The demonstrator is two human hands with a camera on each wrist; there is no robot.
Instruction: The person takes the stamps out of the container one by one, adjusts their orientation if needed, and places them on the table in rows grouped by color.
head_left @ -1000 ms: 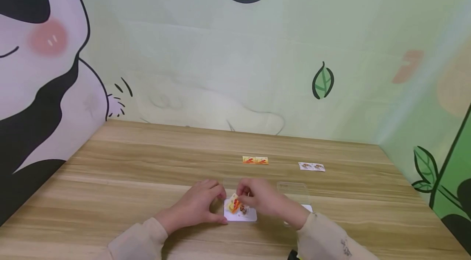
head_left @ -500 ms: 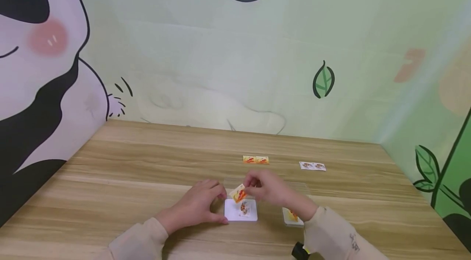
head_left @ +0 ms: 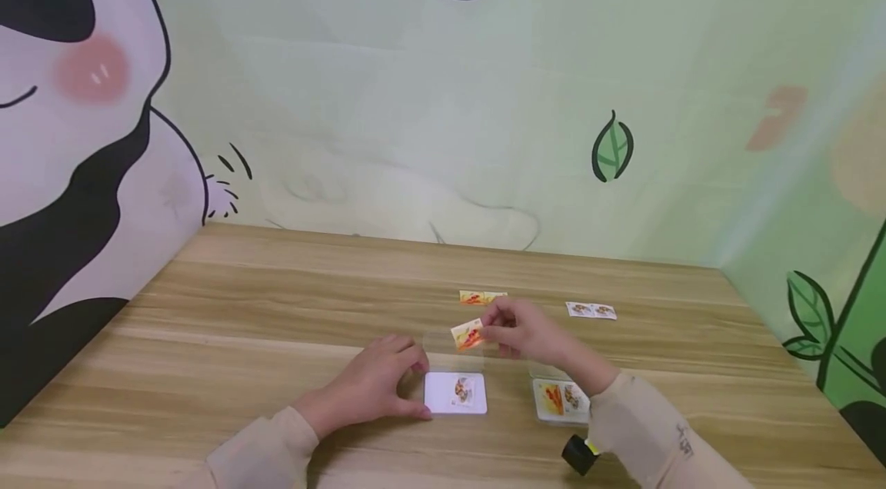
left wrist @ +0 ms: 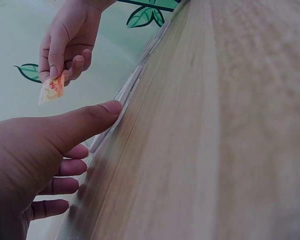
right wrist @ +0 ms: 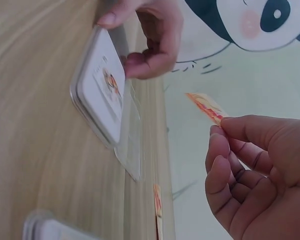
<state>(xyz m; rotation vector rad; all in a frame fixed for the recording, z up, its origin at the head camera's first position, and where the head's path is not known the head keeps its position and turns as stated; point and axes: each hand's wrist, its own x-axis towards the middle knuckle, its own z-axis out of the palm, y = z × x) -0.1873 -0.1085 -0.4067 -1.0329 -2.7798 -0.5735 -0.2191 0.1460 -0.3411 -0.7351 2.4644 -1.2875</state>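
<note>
My right hand (head_left: 529, 331) pinches a yellow-and-orange stamp (head_left: 467, 334) between thumb and forefinger, above the table and apart from the case. The right wrist view shows the same stamp (right wrist: 206, 106) edge-on at the fingertips. My left hand (head_left: 374, 381) holds the left end of a flat clear plastic case (head_left: 434, 394), thumb at the near corner, fingers at the far one. The case has a white inside and its clear lid (head_left: 450, 354) lies back. On its white surface, right of the middle, lies a pale stamp (head_left: 462, 391) with a brown-and-orange picture.
To the right a second case (head_left: 554, 419) holds an orange stamp (head_left: 552, 399) and a pale stamp (head_left: 574, 400), partly behind my sleeve. Farther back lie a yellow-orange stamp pair (head_left: 473, 297) and a pale pair (head_left: 591, 310). A black object (head_left: 578, 455) is by my right cuff.
My right hand has lifted the yellow-and-orange stamp off the left case and moved it up and right, uncovering the pale stamp. The left hand stays at the case.
</note>
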